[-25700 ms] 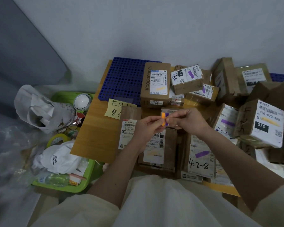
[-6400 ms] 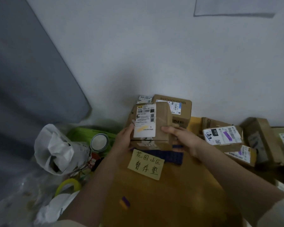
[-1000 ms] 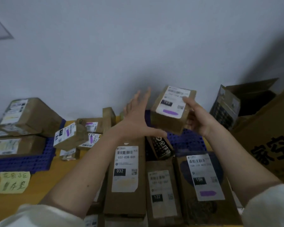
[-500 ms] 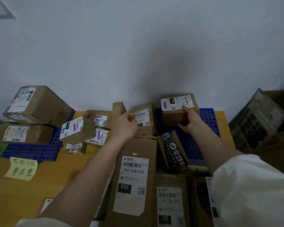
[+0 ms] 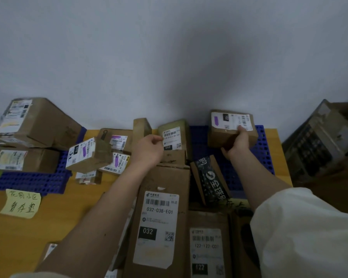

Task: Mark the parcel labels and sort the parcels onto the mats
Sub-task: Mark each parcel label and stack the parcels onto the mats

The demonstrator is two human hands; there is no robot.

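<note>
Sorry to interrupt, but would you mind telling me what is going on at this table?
A person is sorting cardboard parcels. The right hand grips a small parcel with a purple mark on its label, at the right blue mat by the wall. The left hand pinches the label of the parcel marked 010. Other parcels already lie on the left blue mat.

Blue perforated mat [image 5: 263,141] (purple-marked label [image 5: 231,121])

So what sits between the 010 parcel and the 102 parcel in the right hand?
Head view: only a bare strip of the blue mat lies between the 010 parcel and the 102 parcel held by the right hand.
</note>
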